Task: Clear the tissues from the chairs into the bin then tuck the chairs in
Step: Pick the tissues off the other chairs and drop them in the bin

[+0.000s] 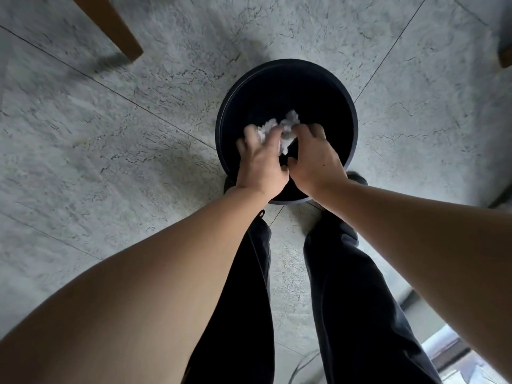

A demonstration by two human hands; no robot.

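Observation:
A round black bin (349, 106) stands on the floor right in front of my feet. Both my hands hang over its open mouth, side by side. My left hand (261, 159) and my right hand (314, 157) hold crumpled white tissues (288, 126) between their fingers, above the bin's dark inside. The fingers of both hands curl round the wad. No chair seat is in view.
A wooden chair leg (110, 26) slants across the top left. Another wooden leg tip (505, 58) shows at the right edge. Grey marbled floor tiles (110, 134) lie all around. My dark trousers (346, 300) and shoes are below the bin.

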